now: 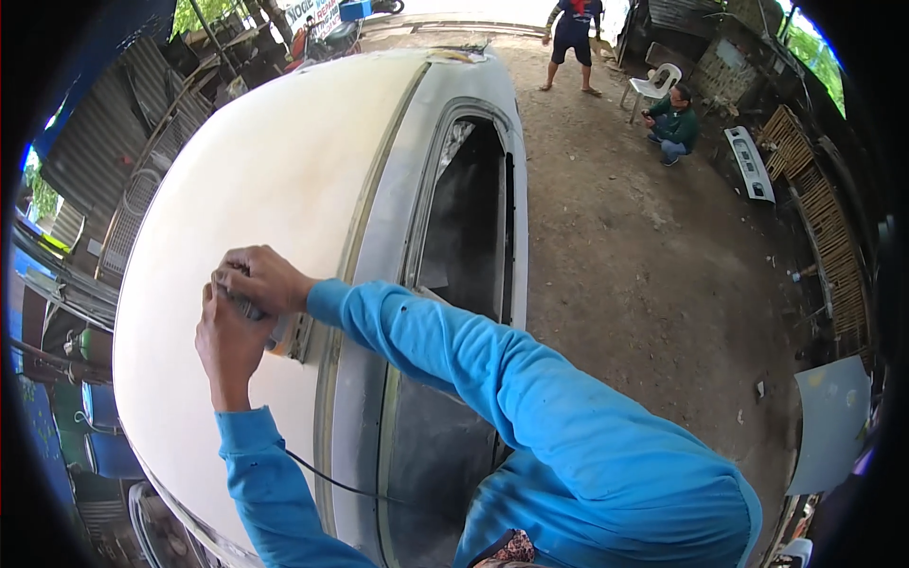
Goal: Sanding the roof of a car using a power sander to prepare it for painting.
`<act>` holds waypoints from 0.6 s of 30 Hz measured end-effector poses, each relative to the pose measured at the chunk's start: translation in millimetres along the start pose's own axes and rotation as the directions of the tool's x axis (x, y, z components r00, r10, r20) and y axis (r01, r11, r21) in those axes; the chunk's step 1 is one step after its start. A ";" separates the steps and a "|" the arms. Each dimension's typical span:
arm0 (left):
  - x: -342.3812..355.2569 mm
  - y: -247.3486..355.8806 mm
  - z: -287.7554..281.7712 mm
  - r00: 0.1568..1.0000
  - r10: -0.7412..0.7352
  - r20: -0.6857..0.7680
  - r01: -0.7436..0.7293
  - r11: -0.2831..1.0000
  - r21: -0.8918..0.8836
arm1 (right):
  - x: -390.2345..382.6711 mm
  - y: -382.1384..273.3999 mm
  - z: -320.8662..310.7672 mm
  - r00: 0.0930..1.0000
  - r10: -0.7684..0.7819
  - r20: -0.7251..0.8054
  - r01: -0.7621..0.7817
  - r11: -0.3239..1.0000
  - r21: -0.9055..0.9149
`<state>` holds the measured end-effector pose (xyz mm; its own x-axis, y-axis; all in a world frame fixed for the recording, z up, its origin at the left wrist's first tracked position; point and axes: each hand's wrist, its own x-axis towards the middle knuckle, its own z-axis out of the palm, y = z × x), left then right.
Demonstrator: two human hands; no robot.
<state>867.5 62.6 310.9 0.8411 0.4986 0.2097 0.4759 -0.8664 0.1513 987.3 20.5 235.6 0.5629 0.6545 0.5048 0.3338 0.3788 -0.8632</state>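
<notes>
Left hand: my left hand point(227, 341) wraps around the near side of the sander point(275, 331), fingers curled tight on its body.
Right hand: my right hand point(263, 278) lies over the top of the sander, palm down and fingers bent, pressing it onto the car roof point(275, 170).
Sander: it sits flat on the roof, just beside the grey trim strip point(365, 246) along the roof's edge; my hands hide most of it.
Cord: a black cord point(331, 481) trails from under my left sleeve across the roof edge toward me.
Window opening: the dark window opening point(469, 227) lies beyond the strip, on the side of the roof away from the sander.
Risk, as I judge it: this close to the strip, a tilt could dig into the pale filler or scuff the strip; the loose cord could snag my arm and jerk the tool.
Others: a squatting person point(672, 128) and a standing person point(573, 43) are well apart from the roof.
</notes>
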 end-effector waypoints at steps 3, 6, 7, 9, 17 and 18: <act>-9.1 -7.0 -2.1 0.997 -0.052 0.056 0.052 0.999 -0.001 | -5.8 -4.4 8.7 1.000 0.029 0.010 -0.030 0.999 0.044; -33.2 -22.9 -4.6 0.996 -0.091 0.024 0.091 0.996 0.002 | -20.5 -10.4 32.7 0.998 0.046 0.037 -0.049 0.996 0.078; -42.1 -29.2 -4.8 0.996 -0.090 0.021 0.090 0.996 0.001 | -25.2 -12.0 40.7 0.998 0.048 0.051 -0.052 0.995 0.088; -65.2 -46.8 -8.3 0.996 -0.078 -0.034 0.077 0.996 -0.033 | -37.3 -18.7 64.7 0.998 0.031 0.057 -0.037 0.994 0.104; -135.1 -87.7 -29.9 0.991 -0.126 -0.049 0.122 0.990 -0.068 | -78.6 -50.4 125.9 0.993 0.015 0.118 -0.038 0.980 0.194; -137.7 -85.8 -31.1 0.991 -0.128 -0.050 0.124 0.989 -0.076 | -80.5 -51.4 126.2 0.990 0.030 0.138 -0.057 0.978 0.199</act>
<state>702.8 69.2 299.1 0.7595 0.6062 0.2362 0.5556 -0.7932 0.2493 829.4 31.0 238.7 0.4631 0.7493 0.4734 0.1435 0.4636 -0.8743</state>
